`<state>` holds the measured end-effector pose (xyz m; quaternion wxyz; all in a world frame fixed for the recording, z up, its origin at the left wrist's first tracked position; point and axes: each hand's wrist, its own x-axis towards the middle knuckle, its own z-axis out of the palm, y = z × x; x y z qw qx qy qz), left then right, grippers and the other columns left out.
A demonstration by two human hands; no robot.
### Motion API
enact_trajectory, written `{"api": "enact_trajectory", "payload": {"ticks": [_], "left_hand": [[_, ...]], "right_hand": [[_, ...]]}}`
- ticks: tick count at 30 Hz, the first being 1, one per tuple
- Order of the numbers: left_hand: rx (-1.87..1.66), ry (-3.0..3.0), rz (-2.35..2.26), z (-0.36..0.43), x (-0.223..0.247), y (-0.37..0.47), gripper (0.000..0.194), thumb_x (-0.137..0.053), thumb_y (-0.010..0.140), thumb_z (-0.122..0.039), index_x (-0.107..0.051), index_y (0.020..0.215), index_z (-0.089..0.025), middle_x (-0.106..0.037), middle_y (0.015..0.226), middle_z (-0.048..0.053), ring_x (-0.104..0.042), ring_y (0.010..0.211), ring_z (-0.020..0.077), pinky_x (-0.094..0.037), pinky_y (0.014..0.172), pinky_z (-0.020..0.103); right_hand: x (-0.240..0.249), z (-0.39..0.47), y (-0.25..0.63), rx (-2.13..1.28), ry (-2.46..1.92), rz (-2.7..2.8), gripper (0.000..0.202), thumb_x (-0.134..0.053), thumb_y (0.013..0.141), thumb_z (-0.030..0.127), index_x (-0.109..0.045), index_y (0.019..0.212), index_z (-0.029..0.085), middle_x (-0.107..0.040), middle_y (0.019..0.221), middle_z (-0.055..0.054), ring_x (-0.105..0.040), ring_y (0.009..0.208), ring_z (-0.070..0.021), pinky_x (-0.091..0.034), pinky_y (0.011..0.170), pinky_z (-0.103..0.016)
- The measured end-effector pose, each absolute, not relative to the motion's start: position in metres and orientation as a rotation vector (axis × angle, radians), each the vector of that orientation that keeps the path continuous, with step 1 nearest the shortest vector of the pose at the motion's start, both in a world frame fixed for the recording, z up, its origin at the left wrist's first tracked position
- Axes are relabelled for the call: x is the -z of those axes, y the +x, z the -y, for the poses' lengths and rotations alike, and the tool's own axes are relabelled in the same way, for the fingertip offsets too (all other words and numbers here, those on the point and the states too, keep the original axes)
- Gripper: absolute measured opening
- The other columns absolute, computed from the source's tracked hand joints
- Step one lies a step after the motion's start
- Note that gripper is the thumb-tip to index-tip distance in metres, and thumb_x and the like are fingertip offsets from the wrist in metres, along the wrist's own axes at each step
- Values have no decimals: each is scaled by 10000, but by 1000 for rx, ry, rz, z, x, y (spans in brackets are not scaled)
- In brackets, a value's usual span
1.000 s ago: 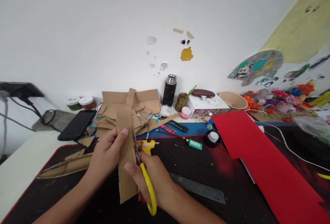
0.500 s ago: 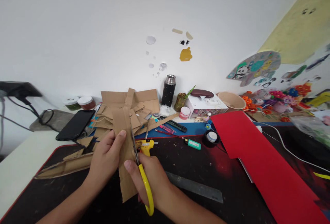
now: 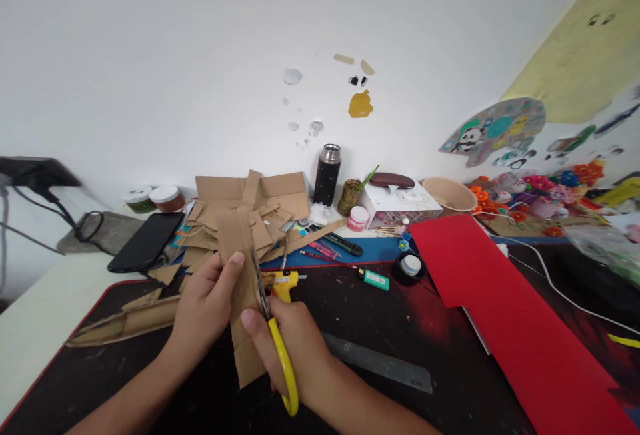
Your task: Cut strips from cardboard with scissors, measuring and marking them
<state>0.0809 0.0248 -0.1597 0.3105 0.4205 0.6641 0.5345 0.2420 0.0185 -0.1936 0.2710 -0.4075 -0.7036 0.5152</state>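
My left hand (image 3: 207, 301) pinches a long strip of brown cardboard (image 3: 235, 231) between thumb and fingers, holding it tilted above the dark mat. My right hand (image 3: 295, 348) is closed round yellow-handled scissors (image 3: 286, 365), whose blades lie along the right edge of the strip. How far the blades are parted is hard to see. Behind the strip lies a heap of cardboard scraps (image 3: 273, 228). A yellow glue gun (image 3: 284, 283), partly covered by my right hand, rests just beyond the scissors.
A metal ruler (image 3: 383, 361) lies right of my right hand. Red card (image 3: 480, 275) covers the right side. Farther back stand a black flask (image 3: 327, 178) and a white box (image 3: 400, 201). A green lighter (image 3: 375, 279), a phone (image 3: 146, 243) and a long cardboard piece (image 3: 125, 323) lie around.
Very little differs. The strip's lower end has shifted slightly up; both hands and the scissors keep almost the same place.
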Motion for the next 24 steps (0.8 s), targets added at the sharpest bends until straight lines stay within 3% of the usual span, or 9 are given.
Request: {"api": "enact_trajectory", "payload": {"ticks": [9, 14, 24], "left_hand": [[-1372, 1134, -1775, -25, 165, 74, 639, -701, 793, -868, -673, 740, -232, -684, 696, 26, -642, 670, 247, -547, 596, 332], [-1318, 1102, -1709, -27, 161, 74, 620, -738, 775, -838, -718, 848, -223, -756, 802, 61, -702, 768, 290, -562, 604, 338], [-1254, 1215, -1744, -29, 152, 78, 558, -718, 770, -802, -717, 760, -244, -750, 738, 33, -689, 709, 274, -551, 595, 340]], "right_hand": [[192, -19, 245, -1543, -1051, 1894, 501, -520, 1079, 678, -652, 968, 208, -646, 699, -12, -629, 537, -177, -440, 498, -249], [184, -24, 249, -1412, -1017, 2022, 441, -636, 1052, 627, -726, 1036, 195, -767, 912, -71, -733, 804, -228, -537, 719, -279], [190, -27, 253, -1422, -963, 2037, 452, -750, 984, 611, -733, 1167, 198, -799, 964, -56, -735, 808, -229, -508, 693, -263]]}}
